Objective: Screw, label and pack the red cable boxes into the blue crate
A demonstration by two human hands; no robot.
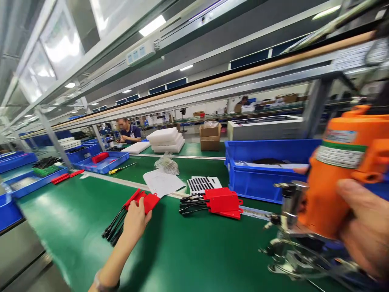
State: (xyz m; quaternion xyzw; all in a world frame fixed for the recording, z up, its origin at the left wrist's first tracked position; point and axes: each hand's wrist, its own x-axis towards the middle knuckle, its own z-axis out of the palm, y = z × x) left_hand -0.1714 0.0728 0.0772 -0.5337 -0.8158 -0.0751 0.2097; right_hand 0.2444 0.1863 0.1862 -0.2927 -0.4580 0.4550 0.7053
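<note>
The left hand (pixel 133 221) rests on a red junction box (pixel 145 200) with black cables (pixel 114 226) on the green counter (pixel 188 251); whether its grip closes cannot be told. A second red junction box (pixel 223 200) lies apart. Pulling by the cables could snag them. The blue bin (pixel 258 178) holds dark parts. The right hand (pixel 363 225) clasps an orange power screwdriver (pixel 337 170).

Left hand (pixel 135 219) on red box (pixel 145 200)
</note>
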